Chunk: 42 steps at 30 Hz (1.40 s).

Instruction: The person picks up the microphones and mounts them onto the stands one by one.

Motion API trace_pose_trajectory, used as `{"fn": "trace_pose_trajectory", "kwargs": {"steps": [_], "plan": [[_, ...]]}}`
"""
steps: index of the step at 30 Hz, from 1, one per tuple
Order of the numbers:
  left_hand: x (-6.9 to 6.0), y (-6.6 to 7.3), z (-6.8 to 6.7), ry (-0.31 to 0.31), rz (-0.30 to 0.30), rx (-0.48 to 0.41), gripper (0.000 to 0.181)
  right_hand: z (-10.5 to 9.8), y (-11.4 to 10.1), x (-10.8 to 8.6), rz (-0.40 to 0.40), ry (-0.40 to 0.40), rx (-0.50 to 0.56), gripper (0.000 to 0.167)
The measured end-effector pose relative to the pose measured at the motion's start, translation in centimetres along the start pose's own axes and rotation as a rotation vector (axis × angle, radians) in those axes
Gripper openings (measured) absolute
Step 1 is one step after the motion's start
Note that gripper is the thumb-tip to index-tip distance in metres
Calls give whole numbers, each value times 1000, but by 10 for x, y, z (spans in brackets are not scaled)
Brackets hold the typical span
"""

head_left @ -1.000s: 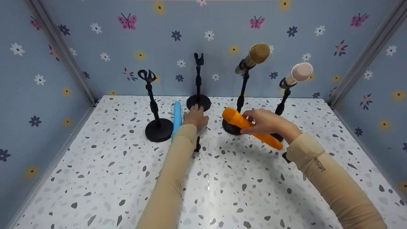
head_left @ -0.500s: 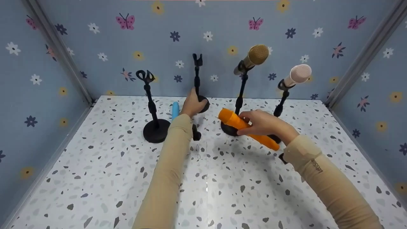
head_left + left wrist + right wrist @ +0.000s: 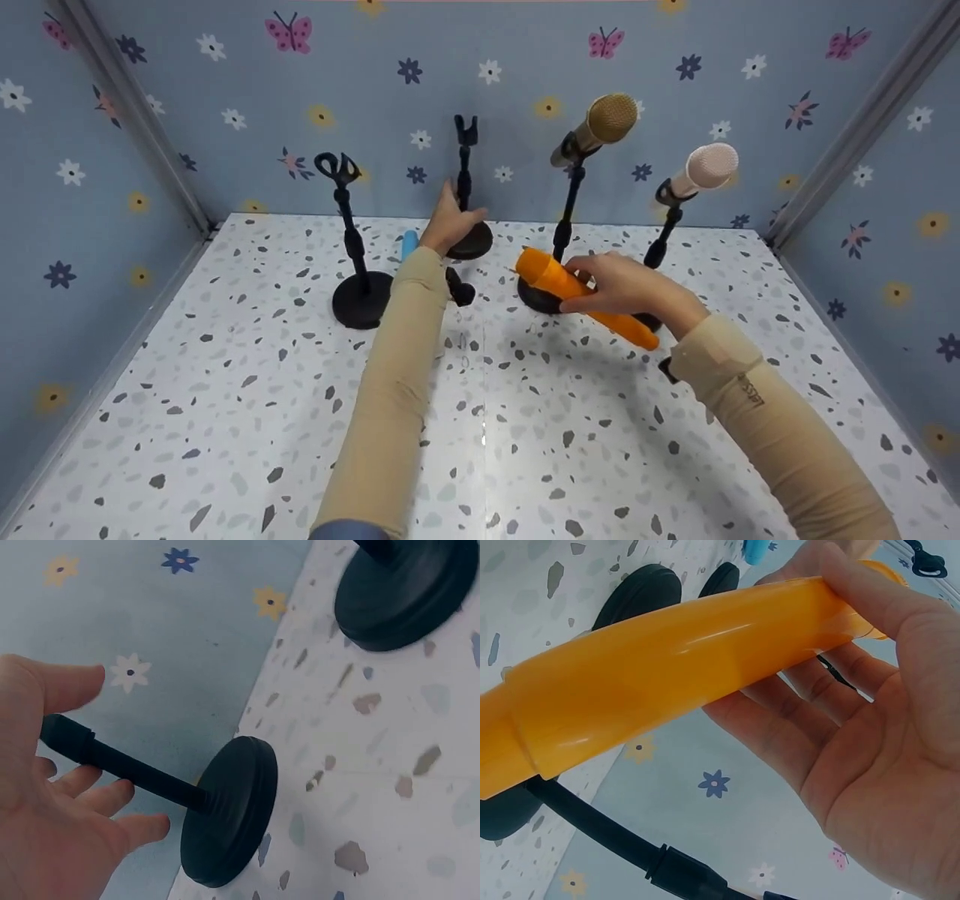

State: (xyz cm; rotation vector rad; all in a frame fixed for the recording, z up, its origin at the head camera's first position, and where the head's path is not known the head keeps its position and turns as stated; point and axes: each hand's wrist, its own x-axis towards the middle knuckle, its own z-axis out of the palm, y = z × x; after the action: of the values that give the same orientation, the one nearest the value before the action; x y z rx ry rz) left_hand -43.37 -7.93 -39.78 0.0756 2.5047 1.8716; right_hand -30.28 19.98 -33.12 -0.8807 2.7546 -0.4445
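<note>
My left hand (image 3: 448, 223) is at the pole of the back black microphone stand (image 3: 465, 161), whose top clip holds nothing. In the left wrist view, the fingers pass behind the pole (image 3: 150, 772) and the thumb stands apart from it. My right hand (image 3: 619, 283) pinches an orange microphone (image 3: 541, 271) between thumb and fingers, tilted above the table in front of the right-hand stands. A light blue cylinder (image 3: 409, 244) lies beside my left forearm, which hides most of it.
A second bare stand (image 3: 362, 298) is at the left. Two stands at the right bear a gold microphone (image 3: 609, 120) and a pale pink microphone (image 3: 709, 169). A patterned wall (image 3: 390, 45) closes the back of the speckled table (image 3: 247, 390).
My left hand has reached farther back, from the stand's base up to its pole. The right hand with the orange microphone has barely moved. The head view has shifted slightly.
</note>
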Motion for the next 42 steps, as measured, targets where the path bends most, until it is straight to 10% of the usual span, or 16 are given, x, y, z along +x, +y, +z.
{"fn": "trace_pose_trajectory", "kwargs": {"steps": [11, 20, 42], "plan": [[-10, -4, 0, -20, 59, 34, 64, 3, -1, -2, 11, -1, 17, 51], [-22, -18, 5, 48, 264, 119, 37, 8, -2, 0, 22, -7, 25, 51], [-86, -25, 2, 67, 479, 306, 43, 4, -8, 5, 8, -12, 46, 40]]}}
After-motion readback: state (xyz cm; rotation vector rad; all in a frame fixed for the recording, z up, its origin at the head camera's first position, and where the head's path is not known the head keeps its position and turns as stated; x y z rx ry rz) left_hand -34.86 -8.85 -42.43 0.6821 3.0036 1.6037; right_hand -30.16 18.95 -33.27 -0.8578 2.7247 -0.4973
